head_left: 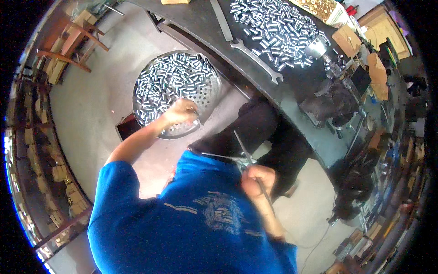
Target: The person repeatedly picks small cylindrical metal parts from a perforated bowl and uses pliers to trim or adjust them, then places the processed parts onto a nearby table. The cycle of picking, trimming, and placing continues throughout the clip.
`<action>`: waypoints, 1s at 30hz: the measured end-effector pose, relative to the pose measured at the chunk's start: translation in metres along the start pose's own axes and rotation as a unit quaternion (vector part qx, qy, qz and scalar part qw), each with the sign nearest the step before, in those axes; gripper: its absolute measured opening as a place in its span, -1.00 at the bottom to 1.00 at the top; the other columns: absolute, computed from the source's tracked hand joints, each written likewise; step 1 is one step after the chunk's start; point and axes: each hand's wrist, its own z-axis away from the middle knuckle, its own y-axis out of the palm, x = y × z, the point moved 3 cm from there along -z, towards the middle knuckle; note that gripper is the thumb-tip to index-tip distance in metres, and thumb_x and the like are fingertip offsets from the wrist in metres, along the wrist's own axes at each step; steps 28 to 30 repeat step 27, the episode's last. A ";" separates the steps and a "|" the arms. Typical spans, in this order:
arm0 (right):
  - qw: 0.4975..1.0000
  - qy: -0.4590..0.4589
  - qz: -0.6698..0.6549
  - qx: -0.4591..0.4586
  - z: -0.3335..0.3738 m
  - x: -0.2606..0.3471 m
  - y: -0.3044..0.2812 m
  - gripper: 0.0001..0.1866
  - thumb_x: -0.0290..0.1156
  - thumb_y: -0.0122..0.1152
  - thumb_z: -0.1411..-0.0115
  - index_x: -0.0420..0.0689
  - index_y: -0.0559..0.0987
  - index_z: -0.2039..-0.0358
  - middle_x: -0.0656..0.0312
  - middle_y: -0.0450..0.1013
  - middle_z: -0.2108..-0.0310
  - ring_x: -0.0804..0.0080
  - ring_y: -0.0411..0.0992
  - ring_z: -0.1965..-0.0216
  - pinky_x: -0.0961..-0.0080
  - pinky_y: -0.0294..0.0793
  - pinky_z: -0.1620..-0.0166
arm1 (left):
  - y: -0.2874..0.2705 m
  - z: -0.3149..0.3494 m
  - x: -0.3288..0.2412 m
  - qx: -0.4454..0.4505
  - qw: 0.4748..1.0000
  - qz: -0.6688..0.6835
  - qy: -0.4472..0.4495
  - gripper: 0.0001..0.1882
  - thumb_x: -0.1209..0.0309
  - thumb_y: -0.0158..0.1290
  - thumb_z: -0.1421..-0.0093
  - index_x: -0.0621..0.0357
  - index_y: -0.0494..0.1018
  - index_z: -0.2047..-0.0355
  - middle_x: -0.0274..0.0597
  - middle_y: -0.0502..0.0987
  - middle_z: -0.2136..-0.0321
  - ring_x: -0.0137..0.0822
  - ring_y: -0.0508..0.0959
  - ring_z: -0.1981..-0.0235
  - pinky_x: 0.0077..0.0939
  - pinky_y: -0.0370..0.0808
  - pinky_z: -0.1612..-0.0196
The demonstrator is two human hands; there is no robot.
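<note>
On the left, a round perforated metal tray [207, 98] holds a heap of small shiny metal sleeves [171, 80]. My left hand [182, 111] is over its near edge with the fingers curled in. Whatever those fingers may hold is hidden. In front of my body, my right hand [259, 179] is wrapped round a thin metal tool with long rods [242, 145]. One rod points up and away, another runs left across my lap, and bright metal shows where they meet. The tool's exact kind cannot be made out.
A dark workbench [292, 93] runs along the right, bearing a pile of metal sleeves [278, 32], an open-ended wrench [258, 60], a flat metal bar [221, 20] and a dark vise-like device [331, 102]. A wooden stool [75, 41] stands far left.
</note>
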 end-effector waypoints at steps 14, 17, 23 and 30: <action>0.999 -0.037 -0.008 0.020 -0.006 0.005 -0.004 -0.66 -0.62 0.07 0.06 -0.08 0.14 0.78 0.50 0.01 0.71 0.74 -0.02 0.66 0.62 -0.10 0.64 | 0.097 0.051 -0.106 0.193 0.869 0.456 -0.012 -0.75 0.48 -0.01 -0.07 0.42 0.40 0.26 0.06 0.49 0.47 -0.04 0.54 0.54 -0.20 0.50 0.44; 0.997 -0.019 -0.071 -0.022 -0.001 -0.015 -0.001 -0.62 -0.54 0.15 0.05 -0.08 0.13 0.78 0.48 -0.01 0.74 0.72 -0.03 0.66 0.62 -0.08 0.64 | 0.099 0.048 -0.110 0.194 0.883 0.428 -0.015 -0.75 0.48 -0.02 -0.07 0.42 0.40 0.27 0.08 0.49 0.55 -0.05 0.54 0.56 -0.19 0.51 0.46; 0.999 -0.036 -0.027 0.018 -0.004 0.001 -0.001 -0.66 -0.57 0.16 0.08 -0.08 0.17 0.76 0.44 -0.06 0.71 0.70 -0.04 0.62 0.61 -0.07 0.62 | 0.099 0.055 -0.111 0.206 0.870 0.447 0.005 -0.73 0.44 -0.01 -0.07 0.41 0.40 0.26 0.10 0.49 0.56 -0.01 0.54 0.56 -0.19 0.51 0.47; 0.999 -0.029 -0.012 0.015 -0.002 0.001 0.000 -0.69 -0.62 0.11 0.07 -0.07 0.20 0.75 0.44 -0.02 0.68 0.69 -0.02 0.62 0.63 -0.04 0.61 | 0.101 0.054 -0.112 0.218 0.870 0.441 0.024 -0.72 0.44 0.00 -0.07 0.40 0.40 0.24 0.10 0.50 0.55 -0.01 0.54 0.56 -0.17 0.51 0.46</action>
